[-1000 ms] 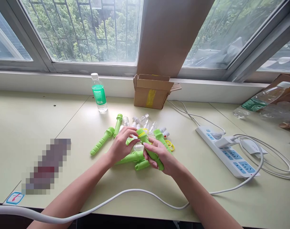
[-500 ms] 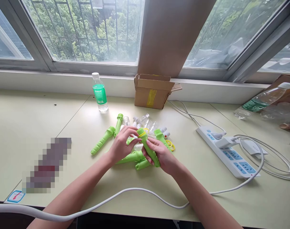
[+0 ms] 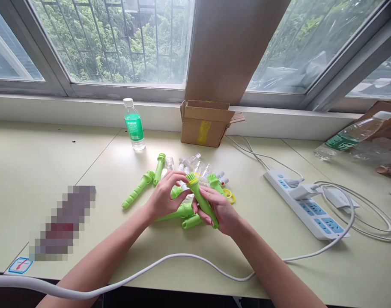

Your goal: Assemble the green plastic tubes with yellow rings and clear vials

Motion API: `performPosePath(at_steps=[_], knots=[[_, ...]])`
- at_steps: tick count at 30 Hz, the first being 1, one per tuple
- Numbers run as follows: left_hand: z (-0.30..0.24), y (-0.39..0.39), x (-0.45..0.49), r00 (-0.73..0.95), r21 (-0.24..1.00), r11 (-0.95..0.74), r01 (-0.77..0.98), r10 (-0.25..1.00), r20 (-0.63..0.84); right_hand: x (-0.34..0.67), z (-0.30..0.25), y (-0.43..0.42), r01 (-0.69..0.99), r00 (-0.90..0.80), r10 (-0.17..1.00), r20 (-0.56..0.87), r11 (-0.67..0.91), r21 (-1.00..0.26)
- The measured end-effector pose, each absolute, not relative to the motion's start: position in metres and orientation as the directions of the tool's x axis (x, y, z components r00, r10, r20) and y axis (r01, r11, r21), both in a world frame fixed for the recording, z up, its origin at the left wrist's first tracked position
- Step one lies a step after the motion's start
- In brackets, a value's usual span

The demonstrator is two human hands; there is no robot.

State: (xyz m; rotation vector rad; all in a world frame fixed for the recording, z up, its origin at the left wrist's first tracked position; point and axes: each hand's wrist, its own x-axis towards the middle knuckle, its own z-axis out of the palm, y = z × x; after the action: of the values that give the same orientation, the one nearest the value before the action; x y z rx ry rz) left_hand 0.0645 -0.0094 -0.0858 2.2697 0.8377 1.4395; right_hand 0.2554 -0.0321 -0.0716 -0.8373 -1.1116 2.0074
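My right hand (image 3: pixel 218 208) is wrapped round a green plastic handle piece (image 3: pixel 202 200) held tilted over the table, ribbed head up. My left hand (image 3: pixel 163 196) pinches that ribbed head with its fingertips. Under and behind both hands lies a heap of parts: several more green handles (image 3: pixel 138 188), clear plastic tubes (image 3: pixel 195 162), yellow rings (image 3: pixel 229 195) and small white caps (image 3: pixel 223 177).
A water bottle with a green label (image 3: pixel 133 124) and an open cardboard box (image 3: pixel 204 122) stand at the back by the window sill. A white power strip (image 3: pixel 306 204) with cables lies to the right. A white cable (image 3: pixel 169 262) crosses near the table's front edge. A blurred patch (image 3: pixel 63 222) is at left.
The green handle in my right hand has shifted slightly in tilt while my left fingers stay on its head. Nothing else has moved.
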Motion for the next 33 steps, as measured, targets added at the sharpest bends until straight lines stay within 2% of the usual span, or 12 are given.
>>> performPosePath(at_steps=[8, 15, 20, 33], knots=[[-0.0859, -0.0074, 0.0641, 0.297, 0.537, -0.769, 0.347, 0.633, 0.715, 0.2578, -0.0694, -0.0314, -0.258, -0.58, 0.785, -0.217, -0.429, -0.866], [-0.0858, -0.0077, 0.0643, 0.282, 0.545, -0.769, 0.333, 0.633, 0.721, 0.2559, -0.066, -0.0325, -0.203, -0.528, 0.818, -0.226, -0.38, -0.903], [-0.0863, -0.007, 0.0641, 0.278, 0.563, -0.759, 0.327, 0.646, 0.711, 0.2553, -0.0707, -0.0308, -0.233, -0.524, 0.825, -0.21, -0.376, -0.897], [-0.0861, -0.0078, 0.0644, 0.26, 0.495, -0.766, 0.41, 0.618, 0.742, 0.2507, -0.0701, -0.0346, -0.154, -0.478, 0.844, -0.244, -0.354, -0.923]])
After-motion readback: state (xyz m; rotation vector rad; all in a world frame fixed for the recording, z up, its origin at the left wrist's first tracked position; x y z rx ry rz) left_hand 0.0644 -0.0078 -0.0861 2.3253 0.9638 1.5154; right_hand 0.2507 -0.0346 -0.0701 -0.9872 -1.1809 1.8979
